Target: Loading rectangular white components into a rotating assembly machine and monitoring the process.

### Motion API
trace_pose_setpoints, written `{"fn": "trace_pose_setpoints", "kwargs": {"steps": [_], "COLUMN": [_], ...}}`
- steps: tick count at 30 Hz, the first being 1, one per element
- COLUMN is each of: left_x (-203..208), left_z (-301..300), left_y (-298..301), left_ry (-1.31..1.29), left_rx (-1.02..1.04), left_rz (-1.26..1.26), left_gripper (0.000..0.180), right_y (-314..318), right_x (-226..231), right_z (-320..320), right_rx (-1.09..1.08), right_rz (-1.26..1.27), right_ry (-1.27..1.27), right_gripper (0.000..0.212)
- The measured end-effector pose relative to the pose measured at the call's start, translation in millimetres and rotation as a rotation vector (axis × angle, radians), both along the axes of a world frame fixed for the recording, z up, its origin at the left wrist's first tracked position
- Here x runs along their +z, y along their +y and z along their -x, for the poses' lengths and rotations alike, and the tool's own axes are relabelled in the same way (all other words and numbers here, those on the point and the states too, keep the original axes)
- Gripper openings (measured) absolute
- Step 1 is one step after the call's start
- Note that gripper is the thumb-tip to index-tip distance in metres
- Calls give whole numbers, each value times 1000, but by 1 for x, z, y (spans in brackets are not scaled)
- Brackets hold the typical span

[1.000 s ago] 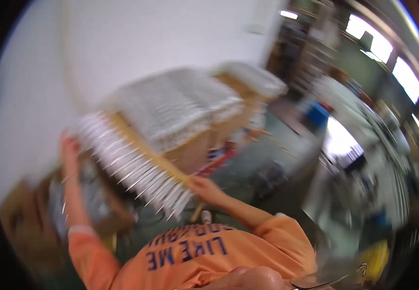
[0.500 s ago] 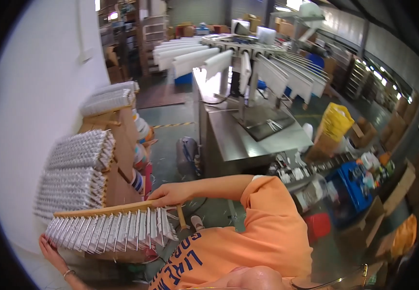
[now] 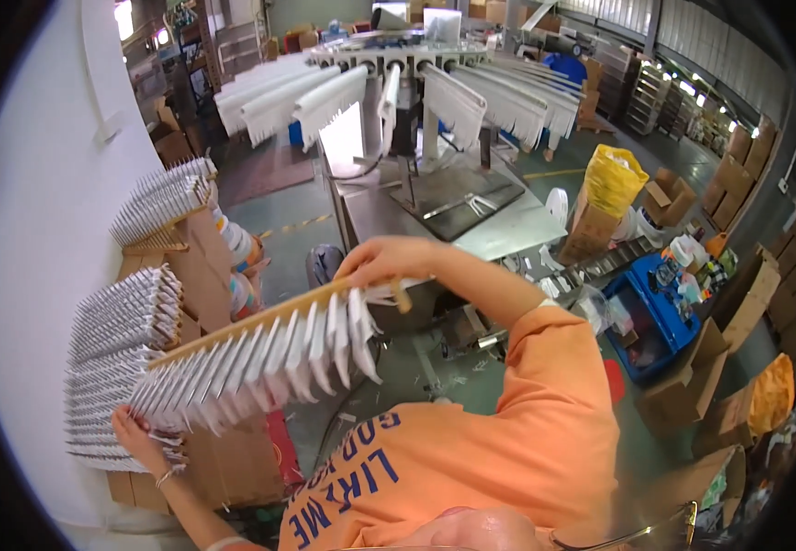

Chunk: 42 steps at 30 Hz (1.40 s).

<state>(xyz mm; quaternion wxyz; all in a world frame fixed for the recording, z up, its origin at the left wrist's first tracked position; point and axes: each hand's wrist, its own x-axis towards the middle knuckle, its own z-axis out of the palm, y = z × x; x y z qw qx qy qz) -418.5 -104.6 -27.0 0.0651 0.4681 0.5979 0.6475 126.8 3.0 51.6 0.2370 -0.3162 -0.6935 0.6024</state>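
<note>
A wooden rack (image 3: 251,332) hangs at a slant before me, carried between both hands. Along its length runs a row of thin metal rods with white, fabric-like strips hanging from them. My right hand (image 3: 385,261) is closed round the bar near its raised right end. At the lower left end, the fingers of my left hand (image 3: 138,437) are closed on the rack's edge by the rods; the strips partly hide the exact hold. Beside that end stand stacked similar racks (image 3: 121,321), packed close together against the white wall.
More rod racks (image 3: 161,204) lie on cardboard boxes (image 3: 203,266) along the wall. Ahead, a round machine (image 3: 407,57) holds white hanging panels above a metal table (image 3: 494,230). To the right are a blue crate (image 3: 650,317), a yellow bag (image 3: 615,174) and open cartons (image 3: 692,376).
Both hands have lifted the rack up and to the right, away from the stacks, its right end now higher. My view has shifted as well.
</note>
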Motion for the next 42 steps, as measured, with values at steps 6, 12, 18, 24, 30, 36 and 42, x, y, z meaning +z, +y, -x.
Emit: {"fn": "trace_pose_setpoints", "kwargs": {"steps": [6, 12, 18, 24, 30, 36, 42], "left_x": [-11, 16, 29, 26, 39, 44, 39], "left_z": [-128, -324, -459, -499, -516, -523, -528], "left_y": [64, 106, 136, 155, 166, 164, 165], "left_ry": [-156, 10, 234, 149, 139, 37, 315], "left_rx": [-218, -295, -299, -258, -200, -208, -55], "left_rz": [-83, -105, -199, -108, -142, -107, -79], "left_gripper": [22, 23, 24, 26, 27, 26, 22], "right_y": [27, 52, 89, 169, 191, 175, 193], "right_x": [0, -3, -14, -37, -34, -23, -46], "right_z": [-143, -306, -433, -479, -478, -477, -497], "right_rx": [-244, -625, -830, -865, -733, -798, -822], "right_rz": [80, 142, 58, 110, 166, 79, 142], "right_ry": [98, 335, 591, 560, 608, 662, 716], "right_gripper": [26, 22, 23, 17, 15, 17, 12]}}
